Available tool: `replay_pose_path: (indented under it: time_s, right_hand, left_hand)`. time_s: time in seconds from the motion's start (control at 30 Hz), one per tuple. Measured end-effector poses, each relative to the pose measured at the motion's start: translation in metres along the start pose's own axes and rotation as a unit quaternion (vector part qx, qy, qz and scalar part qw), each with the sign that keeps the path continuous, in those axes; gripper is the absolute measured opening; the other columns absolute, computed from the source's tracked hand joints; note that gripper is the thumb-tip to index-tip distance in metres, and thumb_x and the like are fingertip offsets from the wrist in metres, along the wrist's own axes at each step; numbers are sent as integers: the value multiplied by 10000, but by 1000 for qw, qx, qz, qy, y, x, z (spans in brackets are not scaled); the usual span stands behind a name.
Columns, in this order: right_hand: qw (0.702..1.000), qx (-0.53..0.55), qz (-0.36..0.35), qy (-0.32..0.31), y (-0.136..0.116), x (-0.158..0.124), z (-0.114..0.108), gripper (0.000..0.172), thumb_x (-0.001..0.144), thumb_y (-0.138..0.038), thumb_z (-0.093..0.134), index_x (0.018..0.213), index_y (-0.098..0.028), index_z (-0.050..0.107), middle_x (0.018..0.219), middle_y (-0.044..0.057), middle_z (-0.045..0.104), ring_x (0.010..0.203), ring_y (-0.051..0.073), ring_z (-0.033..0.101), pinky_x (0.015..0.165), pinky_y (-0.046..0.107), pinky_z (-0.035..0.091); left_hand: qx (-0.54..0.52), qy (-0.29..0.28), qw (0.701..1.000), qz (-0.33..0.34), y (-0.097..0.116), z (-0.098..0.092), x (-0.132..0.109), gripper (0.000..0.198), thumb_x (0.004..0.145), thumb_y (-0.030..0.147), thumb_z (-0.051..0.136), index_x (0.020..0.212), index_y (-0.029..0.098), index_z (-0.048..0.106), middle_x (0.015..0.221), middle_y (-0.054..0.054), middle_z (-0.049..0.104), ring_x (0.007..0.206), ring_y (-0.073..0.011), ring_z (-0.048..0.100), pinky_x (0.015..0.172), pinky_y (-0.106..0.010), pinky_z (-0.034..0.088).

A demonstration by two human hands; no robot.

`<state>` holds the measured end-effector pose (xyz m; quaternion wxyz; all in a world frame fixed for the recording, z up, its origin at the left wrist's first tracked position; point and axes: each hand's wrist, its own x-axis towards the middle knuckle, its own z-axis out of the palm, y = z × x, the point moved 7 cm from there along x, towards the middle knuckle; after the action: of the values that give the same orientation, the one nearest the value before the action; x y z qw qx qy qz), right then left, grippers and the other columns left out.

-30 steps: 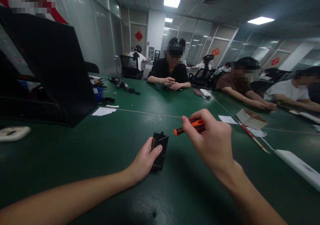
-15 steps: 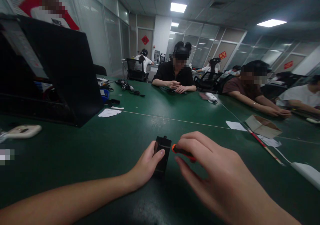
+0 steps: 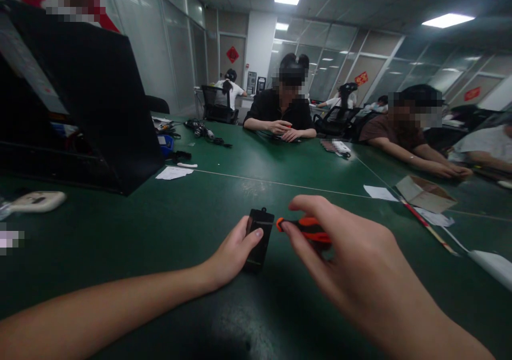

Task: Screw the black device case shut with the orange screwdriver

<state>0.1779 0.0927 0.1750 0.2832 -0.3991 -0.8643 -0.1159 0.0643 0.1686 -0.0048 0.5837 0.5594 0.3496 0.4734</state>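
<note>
Over the green table [image 3: 160, 248], your right arm reaches in from the lower right; that hand [image 3: 360, 253] is partly curled around a screwdriver [image 3: 311, 229], index finger lifted. Your left forearm slants in, its hand [image 3: 234, 248] closed on a black case [image 3: 259, 253], thumb across the face. The case sits ahead of you, long axis running away, tabbed end farthest. The screwdriver points left towards it. The red door sign's [image 3: 232, 54] writing is too small to read.

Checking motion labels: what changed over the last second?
The right hand came lower, bringing the screwdriver down to a flatter angle at the black case; the index finger now looks lifted off its handle. Nothing was let go. Unchanged: the left hand grips the case.
</note>
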Motion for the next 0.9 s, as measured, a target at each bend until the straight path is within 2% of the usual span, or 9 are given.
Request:
replay_pose_path:
  time_s: [0.07,0.13,0.2,0.33,0.4,0.5,0.57,0.77,0.9]
  right_hand:
    - [999,40,-10,-13,0,1,2,287,891,-118,525,1161,-216,539,959,67,696,776,196,696,644,281,556]
    - [999,45,-17,-18,0,1,3,343,870,-73,497,1179,-219,527,1036,87,682,825,199,692,669,281,560]
    - [1000,15,-15,-17,2,0,3,266,890,-107,512,1131,-215,543,1002,91,684,773,206,685,622,291,549]
    - [999,-19,-6,-25,3,-1,4,90,927,-281,601,976,-215,564,792,39,677,613,196,650,507,288,492]
    - [1000,-10,-8,-17,2,0,3,70,930,-245,592,986,-214,563,813,37,686,650,195,667,539,284,503]
    - [999,27,-12,-14,1,1,3,243,898,-125,567,1127,-201,540,978,67,696,820,198,695,662,282,544]
    - [999,36,-13,-21,0,2,4,271,888,-117,573,1144,-196,533,1009,74,690,841,197,692,671,281,546]
    - [1000,-5,-1,-25,3,2,1,25,914,-194,591,937,-197,582,798,31,677,659,190,658,573,292,496]
    - [997,-2,24,-72,5,1,-3,62,891,-153,575,854,-203,575,727,5,647,613,177,633,542,281,452]
  left_hand:
    - [-2,-2,1000,-3,-2,0,0,359,935,477,563,1120,171,582,1034,-86,657,988,-240,608,860,-340,471]
    - [-10,-6,1000,-13,-4,0,-1,352,933,478,567,1108,173,581,993,-81,658,922,-227,620,811,-329,479]
    - [-20,1,1000,-18,-5,-1,0,359,926,484,577,1103,172,586,981,-80,662,894,-222,624,777,-319,481]
    - [-25,23,999,-5,-2,-4,0,384,909,500,595,1099,166,603,1027,-85,672,951,-231,621,799,-314,480]
    - [-30,21,999,-11,-4,-3,0,386,904,502,601,1097,167,597,980,-74,676,909,-223,627,778,-310,481]
    - [-43,10,999,-24,-5,-1,0,393,917,498,585,1129,168,574,876,-49,667,797,-199,625,729,-306,477]
    - [-43,6,999,-26,-5,-1,-1,401,927,497,571,1151,164,567,868,-47,662,764,-188,617,718,-304,475]
    - [-49,-5,998,-28,-9,-1,-1,404,930,503,570,1159,170,561,900,-49,656,739,-167,608,698,-286,471]
    - [-87,-5,995,-44,-18,-2,1,377,925,508,577,1095,173,543,944,-48,637,706,-142,601,674,-277,477]
